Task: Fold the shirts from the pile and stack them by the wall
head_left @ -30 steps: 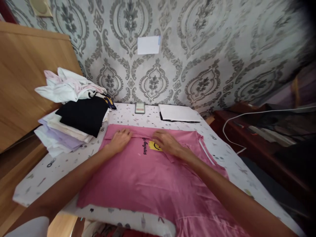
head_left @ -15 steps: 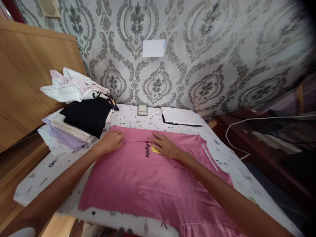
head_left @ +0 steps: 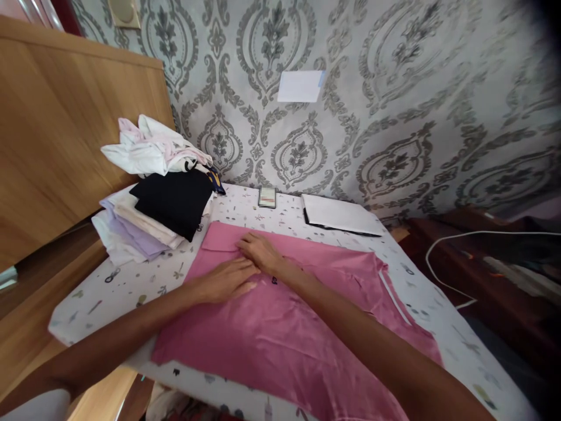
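Observation:
A pink shirt (head_left: 263,339) lies spread on a white patterned cloth (head_left: 131,292), its far edge folded over in a strip. My left hand (head_left: 225,279) rests flat on the shirt with its fingers extended, the fingertips meeting my right hand. My right hand (head_left: 260,251) lies on the folded strip, fingers stretched toward the left and slightly bent. Between and under the hands, most of the shirt's black lettering is hidden. White trim shows at the shirt's right side.
Folded clothes with a black garment (head_left: 173,202) on top, and a crumpled white one (head_left: 153,146) behind, stand at the left by a wooden panel (head_left: 79,123). A small card (head_left: 267,197) and a white flat case (head_left: 339,214) lie near the wall. A white cable (head_left: 442,238) hangs right.
My left hand has moved toward the near side and right, off the shirt's far left corner. My right hand has come left beside it. The view has shifted left.

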